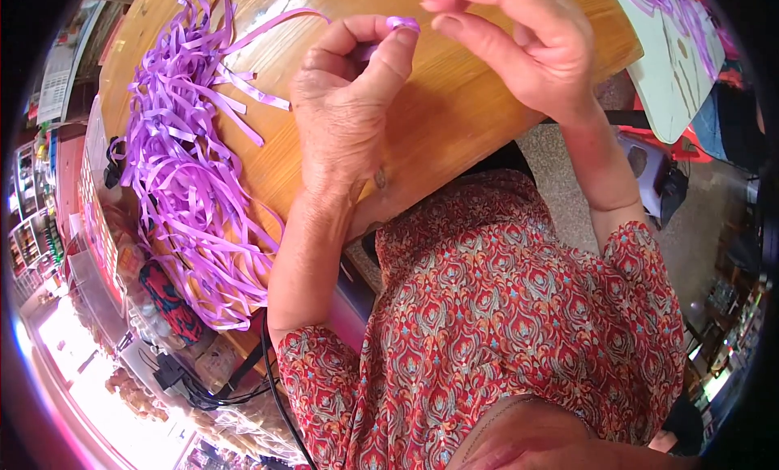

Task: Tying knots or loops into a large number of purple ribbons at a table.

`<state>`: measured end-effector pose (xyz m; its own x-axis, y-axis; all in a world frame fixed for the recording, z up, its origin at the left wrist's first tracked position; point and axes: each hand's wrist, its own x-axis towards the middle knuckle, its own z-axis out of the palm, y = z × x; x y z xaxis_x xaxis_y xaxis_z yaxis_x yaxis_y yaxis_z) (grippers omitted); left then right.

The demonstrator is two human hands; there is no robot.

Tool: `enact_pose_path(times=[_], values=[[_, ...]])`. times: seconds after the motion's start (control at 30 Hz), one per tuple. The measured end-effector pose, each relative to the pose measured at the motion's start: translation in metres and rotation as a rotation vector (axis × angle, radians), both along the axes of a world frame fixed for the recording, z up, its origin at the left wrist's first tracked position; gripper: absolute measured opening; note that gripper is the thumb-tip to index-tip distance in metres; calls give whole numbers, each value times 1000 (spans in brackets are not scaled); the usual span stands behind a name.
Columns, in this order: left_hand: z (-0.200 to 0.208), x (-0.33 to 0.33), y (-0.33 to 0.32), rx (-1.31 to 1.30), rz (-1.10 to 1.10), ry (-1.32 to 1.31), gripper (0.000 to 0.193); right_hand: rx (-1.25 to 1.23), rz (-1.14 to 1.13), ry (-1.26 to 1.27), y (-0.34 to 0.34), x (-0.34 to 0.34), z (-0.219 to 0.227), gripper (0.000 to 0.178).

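Wooden table (466, 105) here, left hand (347, 87) pinching a purple ribbon fold (402, 23), right hand (542, 54) half open with nothing visible in it, imo keep that pinch snug

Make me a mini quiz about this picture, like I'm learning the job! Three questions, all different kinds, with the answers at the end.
1. Which hand is pinching a ribbon between thumb and finger?

2. What colour is the pile on the table?
A) Green
B) Purple
C) Yellow

3. True or false: the pile is on the person's right side.

Key:
1. The left hand; the right hand has its thumb and fingertip apart.
2. B.
3. False: it is on the person's left side.
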<state>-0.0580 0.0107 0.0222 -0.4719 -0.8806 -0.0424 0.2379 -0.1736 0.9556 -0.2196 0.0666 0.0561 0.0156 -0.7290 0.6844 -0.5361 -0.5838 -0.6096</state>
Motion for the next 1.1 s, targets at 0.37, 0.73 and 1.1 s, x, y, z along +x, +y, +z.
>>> enact_pose_path(times=[0.37,0.73,1.1], values=[[0,-1,3,-129,17,40,10,537,-72,-403,-4,6,-6,8],[-11,2,-2,-168,-46,168,5,521,423,-1020,-14,10,-46,17],[-12,0,2,-118,-2,203,10,32,-14,-399,-4,24,-40,17]])
